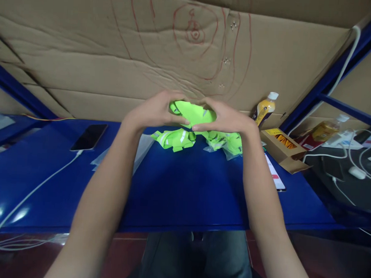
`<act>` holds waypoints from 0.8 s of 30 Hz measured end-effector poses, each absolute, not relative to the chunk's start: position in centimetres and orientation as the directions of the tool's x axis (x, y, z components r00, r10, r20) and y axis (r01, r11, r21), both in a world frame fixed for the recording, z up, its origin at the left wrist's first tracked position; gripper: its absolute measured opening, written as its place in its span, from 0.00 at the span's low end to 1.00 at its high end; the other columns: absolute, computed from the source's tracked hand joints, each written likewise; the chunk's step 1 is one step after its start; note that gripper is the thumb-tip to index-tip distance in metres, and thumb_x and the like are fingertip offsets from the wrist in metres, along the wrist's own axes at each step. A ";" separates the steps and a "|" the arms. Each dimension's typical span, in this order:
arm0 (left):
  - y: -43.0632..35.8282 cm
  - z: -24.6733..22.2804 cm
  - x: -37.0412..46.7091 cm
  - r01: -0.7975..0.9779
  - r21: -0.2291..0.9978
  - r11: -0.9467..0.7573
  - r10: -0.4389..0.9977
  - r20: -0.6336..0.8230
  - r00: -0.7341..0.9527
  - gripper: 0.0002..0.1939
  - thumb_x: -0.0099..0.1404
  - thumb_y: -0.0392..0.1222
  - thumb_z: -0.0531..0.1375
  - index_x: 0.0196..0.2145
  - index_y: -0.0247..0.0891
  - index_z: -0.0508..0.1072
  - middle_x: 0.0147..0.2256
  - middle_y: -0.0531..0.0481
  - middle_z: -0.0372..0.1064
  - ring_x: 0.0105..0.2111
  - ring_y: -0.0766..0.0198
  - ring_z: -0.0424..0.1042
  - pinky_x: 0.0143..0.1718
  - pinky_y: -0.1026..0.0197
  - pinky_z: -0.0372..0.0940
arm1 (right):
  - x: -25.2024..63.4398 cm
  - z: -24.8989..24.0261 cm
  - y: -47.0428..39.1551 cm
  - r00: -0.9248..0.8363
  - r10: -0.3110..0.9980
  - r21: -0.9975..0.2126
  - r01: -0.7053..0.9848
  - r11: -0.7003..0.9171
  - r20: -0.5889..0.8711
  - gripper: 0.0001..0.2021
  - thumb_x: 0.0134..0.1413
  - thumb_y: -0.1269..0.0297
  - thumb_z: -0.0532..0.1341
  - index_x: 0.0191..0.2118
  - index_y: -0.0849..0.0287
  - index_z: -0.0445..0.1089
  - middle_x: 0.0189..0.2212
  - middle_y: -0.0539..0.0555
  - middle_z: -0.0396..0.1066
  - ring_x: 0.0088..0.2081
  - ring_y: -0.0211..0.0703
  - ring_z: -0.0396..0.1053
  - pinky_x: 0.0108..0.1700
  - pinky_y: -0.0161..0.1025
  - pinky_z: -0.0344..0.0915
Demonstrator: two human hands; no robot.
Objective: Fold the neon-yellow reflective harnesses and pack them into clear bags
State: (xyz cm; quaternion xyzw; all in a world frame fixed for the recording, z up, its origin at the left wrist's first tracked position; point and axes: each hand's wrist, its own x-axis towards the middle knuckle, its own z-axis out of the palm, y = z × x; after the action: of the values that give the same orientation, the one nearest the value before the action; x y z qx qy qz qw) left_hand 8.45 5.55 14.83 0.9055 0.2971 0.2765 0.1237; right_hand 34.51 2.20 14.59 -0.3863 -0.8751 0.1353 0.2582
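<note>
Between my two hands, raised above the back of the blue table, is a folded neon-green reflective vest (194, 114). My left hand (160, 109) grips its left side, the thumb in front and the fingers behind. On the opposite side my right hand (225, 117) holds it the same way. Below, a loosely bundled neon-green piece with silver strips (176, 139) lies on the table. To its right is more neon-green material in clear plastic (226, 143), partly hidden by my right forearm. A clear plastic bag (143, 151) lies beside my left forearm.
A charging phone (89, 137) lies on the blue table (186, 192) at left. At right are a drink bottle (266, 107), an open cardboard box (285, 147) and another phone (274, 173). A cardboard wall (83, 77) stands behind. Cables (350, 156) cross the neighbouring dark surface.
</note>
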 end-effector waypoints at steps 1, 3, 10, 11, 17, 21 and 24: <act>5.2 15.1 8.7 0.477 0.334 -0.813 0.582 0.438 0.685 0.28 0.63 0.66 0.70 0.49 0.41 0.80 0.49 0.47 0.80 0.52 0.48 0.74 0.57 0.51 0.66 | 34.7 14.6 2.2 -0.588 0.742 -0.436 0.604 0.667 0.321 0.35 0.54 0.37 0.75 0.59 0.56 0.75 0.57 0.60 0.79 0.57 0.61 0.74 0.61 0.54 0.70; 4.6 15.4 9.3 0.485 0.258 -0.835 0.547 0.484 0.683 0.28 0.66 0.67 0.68 0.50 0.42 0.80 0.52 0.46 0.79 0.55 0.48 0.73 0.61 0.49 0.64 | 35.1 14.8 2.2 -0.600 0.746 -0.397 0.635 0.663 0.287 0.26 0.59 0.40 0.72 0.52 0.56 0.78 0.48 0.57 0.81 0.51 0.59 0.76 0.57 0.52 0.71; 3.1 15.8 10.3 0.539 0.269 -0.798 0.591 0.522 0.615 0.32 0.66 0.70 0.68 0.56 0.45 0.79 0.54 0.45 0.80 0.55 0.44 0.75 0.61 0.45 0.65 | 35.6 14.5 2.7 -0.461 0.762 -0.172 0.795 0.582 0.455 0.07 0.64 0.58 0.71 0.38 0.53 0.77 0.38 0.58 0.78 0.50 0.61 0.73 0.56 0.55 0.69; 3.0 15.8 10.3 0.553 0.290 -0.781 0.611 0.536 0.583 0.30 0.67 0.70 0.67 0.54 0.44 0.81 0.51 0.46 0.81 0.53 0.44 0.76 0.60 0.44 0.65 | 35.4 14.5 2.7 -0.459 0.744 -0.142 0.798 0.585 0.485 0.04 0.64 0.61 0.70 0.39 0.52 0.77 0.40 0.59 0.79 0.51 0.62 0.73 0.57 0.57 0.68; 4.2 15.0 10.4 0.486 0.450 -0.749 0.658 0.585 0.473 0.28 0.70 0.66 0.66 0.55 0.44 0.81 0.54 0.42 0.79 0.57 0.42 0.76 0.59 0.41 0.68 | 33.4 15.4 1.6 -0.470 0.627 0.047 0.821 0.569 0.621 0.13 0.65 0.69 0.64 0.50 0.49 0.82 0.55 0.57 0.81 0.59 0.69 0.68 0.61 0.68 0.64; 5.0 15.0 9.6 0.427 0.537 -0.727 0.684 0.514 0.518 0.34 0.63 0.68 0.72 0.57 0.43 0.79 0.52 0.46 0.79 0.53 0.46 0.75 0.57 0.42 0.69 | 32.8 15.4 1.2 -0.434 0.626 0.031 0.836 0.547 0.648 0.20 0.63 0.67 0.66 0.60 0.49 0.80 0.56 0.58 0.80 0.62 0.73 0.67 0.63 0.72 0.62; 5.6 15.1 8.7 0.411 0.498 -0.763 0.646 0.564 0.515 0.41 0.55 0.67 0.77 0.59 0.42 0.78 0.55 0.46 0.78 0.54 0.47 0.75 0.58 0.42 0.68 | 33.1 15.3 1.2 -0.439 0.653 -0.086 0.787 0.611 0.617 0.32 0.56 0.60 0.75 0.66 0.54 0.76 0.61 0.61 0.76 0.63 0.71 0.69 0.66 0.68 0.65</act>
State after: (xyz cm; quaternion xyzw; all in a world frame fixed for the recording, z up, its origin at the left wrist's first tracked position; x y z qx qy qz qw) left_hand 8.75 5.59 15.14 0.8569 0.3082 0.3839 0.1527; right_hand 33.13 1.22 15.35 -0.4278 -0.8415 -0.1074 0.3120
